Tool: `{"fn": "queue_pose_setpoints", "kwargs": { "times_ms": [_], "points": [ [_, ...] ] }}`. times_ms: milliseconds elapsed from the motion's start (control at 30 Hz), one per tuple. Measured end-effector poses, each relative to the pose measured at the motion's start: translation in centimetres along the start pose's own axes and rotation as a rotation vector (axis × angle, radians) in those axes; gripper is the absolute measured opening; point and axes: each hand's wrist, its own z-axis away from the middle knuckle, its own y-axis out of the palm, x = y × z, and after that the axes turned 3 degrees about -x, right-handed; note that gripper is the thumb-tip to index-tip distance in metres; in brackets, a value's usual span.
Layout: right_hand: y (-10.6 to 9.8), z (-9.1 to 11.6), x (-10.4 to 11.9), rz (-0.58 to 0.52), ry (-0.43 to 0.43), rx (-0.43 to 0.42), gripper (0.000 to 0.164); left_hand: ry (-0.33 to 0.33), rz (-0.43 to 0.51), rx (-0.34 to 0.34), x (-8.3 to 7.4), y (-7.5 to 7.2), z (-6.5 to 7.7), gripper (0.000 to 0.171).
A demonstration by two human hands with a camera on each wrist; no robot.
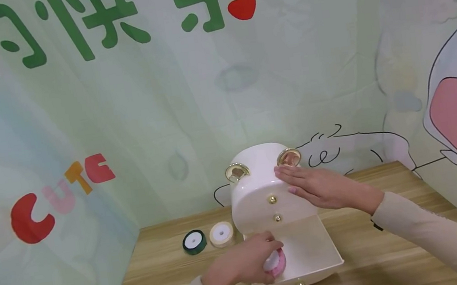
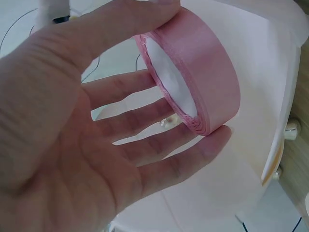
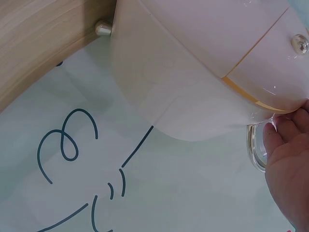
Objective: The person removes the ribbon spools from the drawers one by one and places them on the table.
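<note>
A white storage box [image 1: 261, 191] with gold knobs and two gold ear-like rings stands on the table, its bottom drawer [image 1: 311, 242] pulled out. My left hand [image 1: 244, 261] grips a roll of pink ribbon [image 2: 212, 72] between thumb and fingers, over the left part of that drawer. Against the box's upper right, near the right gold ring [image 1: 289, 157], my right hand [image 1: 325, 186] rests with its fingers extended. The right wrist view shows the right hand [image 3: 292, 159] at the box's edge, its fingertips partly hidden.
Left of the box, a dark green ribbon roll [image 1: 194, 242] and a cream ribbon roll [image 1: 221, 234] lie on the wooden table [image 1: 164, 276]. Behind the table hangs a printed cloth backdrop [image 1: 156, 123].
</note>
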Motion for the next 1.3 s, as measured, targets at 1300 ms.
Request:
{"fn": "queue_pose_setpoints", "kwargs": {
  "times_ms": [1300],
  "points": [
    [0.1,-0.1,-0.1,-0.002,-0.008,-0.009,0.053,-0.249,0.204,-0.327,11.2,2.3,8.0,0.066]
  ]
}}
